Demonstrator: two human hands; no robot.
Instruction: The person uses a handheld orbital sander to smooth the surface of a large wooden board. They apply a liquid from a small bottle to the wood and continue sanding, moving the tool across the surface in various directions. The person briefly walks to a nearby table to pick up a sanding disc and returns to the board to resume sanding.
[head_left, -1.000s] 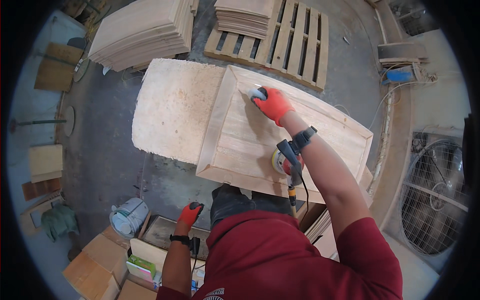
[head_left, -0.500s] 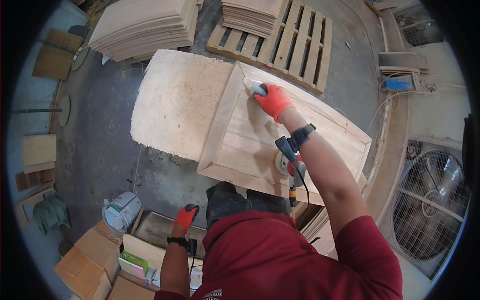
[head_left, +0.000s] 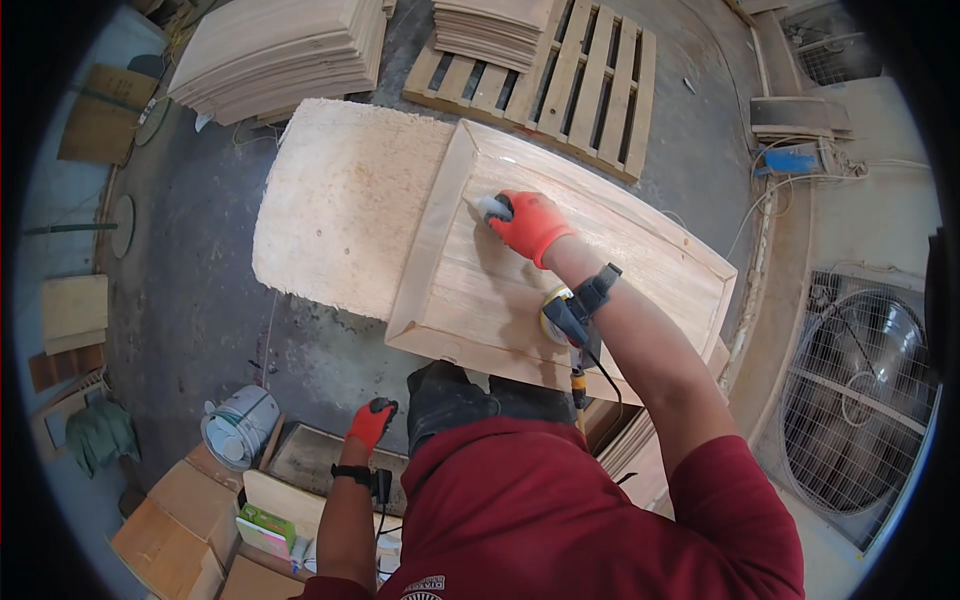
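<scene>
My right hand (head_left: 528,226), in a red glove with dark fingertips, is shut around a translucent squeeze bottle with a narrow tip (head_left: 491,207). The bottle lies tilted over a framed wooden panel (head_left: 428,245), its tip close to the inner edge of the left frame piece. A wet-looking shine shows along parts of the panel's far inner edge. Behind my right wrist stands a power sander (head_left: 549,327), mostly hidden, with a yellow hose fitting below it. Down by my left side hangs my left hand (head_left: 371,424), gloved alike, its fingers curled together with nothing visible in them.
A pale rough-edged board (head_left: 340,210) lies under the panel's left side. Beyond are a stack of wooden panels (head_left: 280,60) and a pallet (head_left: 590,90). A bucket (head_left: 240,427) and cardboard boxes (head_left: 175,510) stand at lower left, a caged fan (head_left: 855,375) at right.
My right hand has drawn the squeeze bottle nearer to me, from the panel's far left corner down along the left frame piece. My left hand stays hanging low.
</scene>
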